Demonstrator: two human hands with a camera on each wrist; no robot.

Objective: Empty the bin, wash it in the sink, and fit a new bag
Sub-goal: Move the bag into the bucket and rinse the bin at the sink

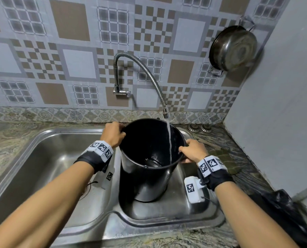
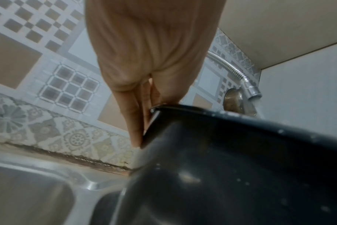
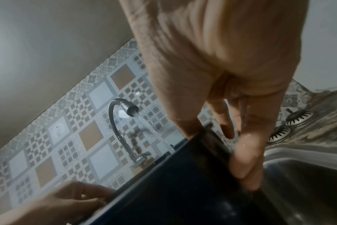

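A black round bin (image 1: 145, 178) stands upright in the right basin of the steel sink (image 1: 167, 212). My left hand (image 1: 114, 134) grips its rim on the far left, thumb inside and fingers (image 2: 135, 115) down the outer wall of the bin (image 2: 231, 167). My right hand (image 1: 192, 151) grips the rim on the right, thumb over the edge, fingers (image 3: 244, 156) on the outside of the bin (image 3: 183, 190). Water runs from the flexible tap (image 1: 165, 113) down the bin's inner right side. A little water lies at its bottom.
The left basin (image 1: 50, 167) lies beside my left arm. A crumpled black bag (image 1: 281, 210) sits on the stone counter at the right. Two sink strainers (image 1: 199, 128) rest behind the bin. A steel pan (image 1: 233, 47) hangs on the tiled wall.
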